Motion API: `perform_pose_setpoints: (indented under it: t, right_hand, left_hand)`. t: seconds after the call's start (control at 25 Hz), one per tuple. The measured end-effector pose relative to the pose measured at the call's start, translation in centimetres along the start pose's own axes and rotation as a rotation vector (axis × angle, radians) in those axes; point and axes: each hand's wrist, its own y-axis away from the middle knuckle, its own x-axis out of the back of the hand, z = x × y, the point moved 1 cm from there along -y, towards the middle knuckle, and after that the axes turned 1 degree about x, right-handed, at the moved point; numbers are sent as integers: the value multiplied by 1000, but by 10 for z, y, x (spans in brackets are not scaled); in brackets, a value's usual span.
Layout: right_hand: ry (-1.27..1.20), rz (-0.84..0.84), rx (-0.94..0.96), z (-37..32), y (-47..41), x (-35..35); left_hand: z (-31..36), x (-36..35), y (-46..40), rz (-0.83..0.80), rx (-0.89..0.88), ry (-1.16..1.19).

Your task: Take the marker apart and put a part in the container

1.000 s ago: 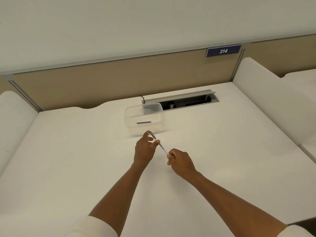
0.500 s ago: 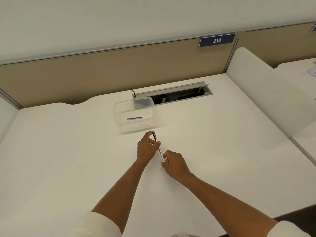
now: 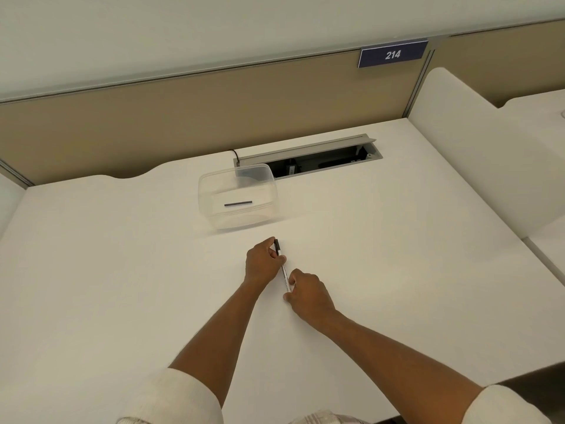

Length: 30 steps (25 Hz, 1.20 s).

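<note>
- I see my left hand [image 3: 262, 264] pinching the marker [image 3: 283, 269] near its black cap end, fingers pressed on it.
- My right hand [image 3: 307, 293] grips the white barrel's near end.
- The marker looks whole, low over the white surface [image 3: 397, 255].
- The clear container [image 3: 237, 195] beyond already holds one dark stick-like part [image 3: 238, 204]; separating this marker remains.

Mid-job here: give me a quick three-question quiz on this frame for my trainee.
1. True or false: the marker is held by both hands.
2. Which hand grips the marker's dark end nearer the container? A) left hand B) right hand
3. What already lies inside the container?

Key:
1. True; each hand grips one end above the desk.
2. A.
3. One thin dark stick-like piece, lying flat on the bottom.
</note>
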Motion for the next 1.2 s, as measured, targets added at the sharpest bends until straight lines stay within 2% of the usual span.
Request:
perform_pose_setpoints:
  t: [0.52, 1.2]
  right_hand:
    - [79, 59, 73, 0, 5, -7]
    - [24, 77, 69, 1, 5, 3]
  left_hand:
    - [2, -3, -6, 15, 19, -155]
    - [-13, 5, 4, 84, 30, -118]
